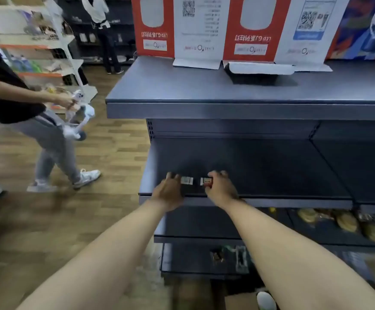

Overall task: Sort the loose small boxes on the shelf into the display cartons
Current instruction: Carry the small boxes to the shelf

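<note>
Both my arms reach to the front of a dark grey middle shelf (260, 171). My left hand (169, 190) holds a small white box (187, 180) at its fingertips. My right hand (221, 186) grips another small box (206, 181), white with a red side, its fingers curled over it. The two boxes sit a short gap apart, close above the shelf's front edge. No display carton shows on this shelf; the picture is blurred.
The top shelf (204, 90) carries red-and-white folded cartons (244, 27) and a dark tray (255, 73). Lower shelves hold packaged bread (347, 221) and small packets (229, 256). A person (25, 104) carrying a white device walks on the wooden floor at left.
</note>
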The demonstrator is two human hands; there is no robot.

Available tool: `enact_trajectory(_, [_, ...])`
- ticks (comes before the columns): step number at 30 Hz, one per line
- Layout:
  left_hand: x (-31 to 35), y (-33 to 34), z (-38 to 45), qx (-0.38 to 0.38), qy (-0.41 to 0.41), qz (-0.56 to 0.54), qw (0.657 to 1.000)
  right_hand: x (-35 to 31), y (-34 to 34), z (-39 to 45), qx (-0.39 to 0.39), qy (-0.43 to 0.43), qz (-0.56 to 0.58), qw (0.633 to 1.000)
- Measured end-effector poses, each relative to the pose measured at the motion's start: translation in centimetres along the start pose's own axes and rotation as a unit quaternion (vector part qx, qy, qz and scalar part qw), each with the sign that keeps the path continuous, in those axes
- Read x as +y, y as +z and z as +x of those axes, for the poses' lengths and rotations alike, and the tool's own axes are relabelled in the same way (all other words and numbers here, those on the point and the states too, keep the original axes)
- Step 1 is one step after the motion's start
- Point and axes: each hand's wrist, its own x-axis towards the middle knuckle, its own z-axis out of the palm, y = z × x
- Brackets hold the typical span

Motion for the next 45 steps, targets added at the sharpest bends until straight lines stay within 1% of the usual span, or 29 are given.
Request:
enact_trajectory(2, [0.0,0.0,0.9,0.012,0.010,0.003,1.000,0.0,0.1,0.7,-0.007,0.022,0.003,1.000])
enact_trajectory(4, [-0.1,0.1,1.7,-0.003,0.025,0.012,1.000,0.2,0.7,1.0,-0.016,0.043,-0.004,0.999])
enact_trajectory(9, [-0.8,1.1,3.0,-0.025,0.045,0.021,0.998,0.4,1.9,1.3,-0.006,0.043,-0.044,0.998])
enact_trajectory(11, [-0.9,1.4,3.4,-0.019,0.055,0.047,0.997,0.4,2.0,1.6,-0.004,0.046,-0.044,0.998])
enact_trajectory(13, [-1.0,1.6,3.8,0.003,0.070,0.071,0.995,0.4,2.1,1.8,0.003,0.044,-0.043,0.998])
enact_trajectory(16, [-1.3,1.8,4.3,0.033,0.086,0.067,0.994,0.6,2.4,1.9,0.011,0.040,-0.045,0.998])
enact_trajectory(21, [-1.6,1.7,4.6,0.035,0.090,0.030,0.995,-0.5,2.8,2.4,0.009,0.019,-0.048,0.999])
enact_trajectory(24, [-2.4,1.1,4.7,0.041,0.106,0.054,0.992,-1.5,2.8,2.7,0.001,-0.008,-0.040,0.999])
enact_trajectory(29, [-7.4,0.9,4.4,0.046,0.109,0.098,0.988,-4.7,4.1,2.9,-0.015,-0.072,-0.049,0.996])
enact_trajectory(31, [-9.2,0.3,3.2,0.063,0.085,0.096,0.990,-6.7,4.9,3.1,-0.030,-0.097,-0.047,0.994])
enact_trajectory(33, [-11.3,-0.6,1.8,0.092,0.055,0.068,0.992,-8.8,5.6,3.5,-0.040,-0.119,-0.057,0.990])
enact_trajectory(35, [-13.7,-1.5,0.5,0.095,0.027,0.061,0.993,-10.8,6.6,4.0,-0.054,-0.134,-0.071,0.987])
enact_trajectory(38, [-17.5,-3.2,-1.5,0.100,-0.039,0.053,0.993,-14.3,8.9,4.8,-0.074,-0.165,-0.079,0.980])
enact_trajectory(43, [-25.2,-5.1,-6.3,0.138,-0.144,0.048,0.979,-22.1,14.4,4.7,-0.114,-0.250,-0.099,0.956])
enact_trajectory(45, [-28.5,-5.6,-8.4,0.147,-0.178,0.045,0.972,-25.6,16.9,4.1,-0.139,-0.282,-0.087,0.945])
